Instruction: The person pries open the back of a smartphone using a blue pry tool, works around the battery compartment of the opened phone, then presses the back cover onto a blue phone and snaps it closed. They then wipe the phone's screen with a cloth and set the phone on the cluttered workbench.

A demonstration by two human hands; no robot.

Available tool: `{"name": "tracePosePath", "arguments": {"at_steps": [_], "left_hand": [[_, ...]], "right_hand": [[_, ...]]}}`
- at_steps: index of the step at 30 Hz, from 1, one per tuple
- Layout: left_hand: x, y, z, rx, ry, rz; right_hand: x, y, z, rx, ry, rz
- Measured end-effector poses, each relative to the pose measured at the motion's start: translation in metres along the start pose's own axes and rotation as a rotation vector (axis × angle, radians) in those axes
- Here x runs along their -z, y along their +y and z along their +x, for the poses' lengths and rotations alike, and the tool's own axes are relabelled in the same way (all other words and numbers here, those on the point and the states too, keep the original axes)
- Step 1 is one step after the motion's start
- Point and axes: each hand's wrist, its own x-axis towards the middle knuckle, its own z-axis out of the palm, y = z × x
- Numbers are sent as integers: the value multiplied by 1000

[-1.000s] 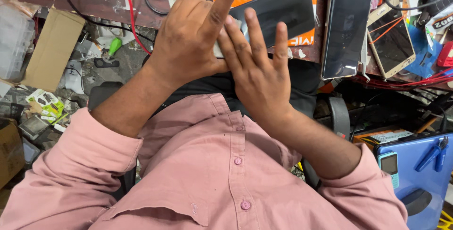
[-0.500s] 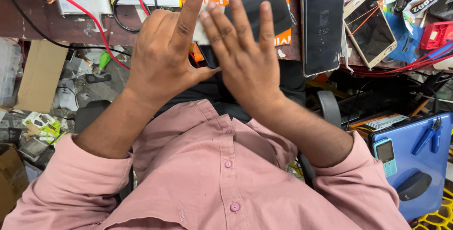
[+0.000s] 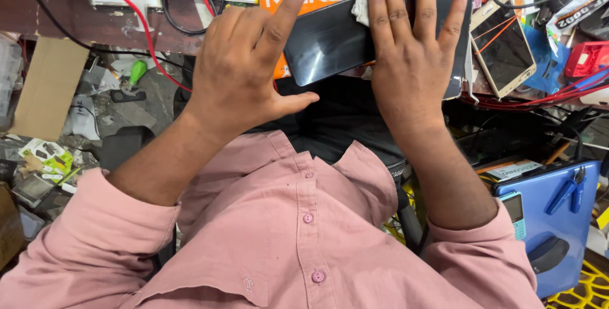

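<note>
Left hand (image 3: 244, 71) pinching black phone (image 3: 327, 42) at twelve o'clock; right hand (image 3: 412, 61) flat, fingers spread, pressing white cloth (image 3: 365, 4) (mostly hidden) onto it. Best wiped gently, phone steadied.

Dark phone (image 3: 327, 46): glossy glass face, smooth, reflective. Cloth wad (image 3: 363, 6), at the phone's upper right edge: pale, soft, crumpled. Shirt (image 3: 304, 233), below the phone: matt pink woven cotton, plastic buttons. Cardboard sheet (image 3: 47, 87), far left of the phone: matt brown.
</note>
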Motion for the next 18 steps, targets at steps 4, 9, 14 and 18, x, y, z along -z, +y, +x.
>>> {"name": "tracePosePath", "arguments": {"at_steps": [4, 9, 14, 18], "left_hand": [[-4, -4, -1, -20, 3, -20], [-8, -5, -3, 42, 21, -92], [-4, -6, -3, 33, 37, -104], [-1, -6, -2, 1, 75, -82]], "right_hand": [[-9, 2, -7, -24, -12, 10], [-13, 6, -14, -48, 6, -111], [-16, 0, -29, -66, 18, -86], [-19, -5, -48, -91, -17, -69]]}}
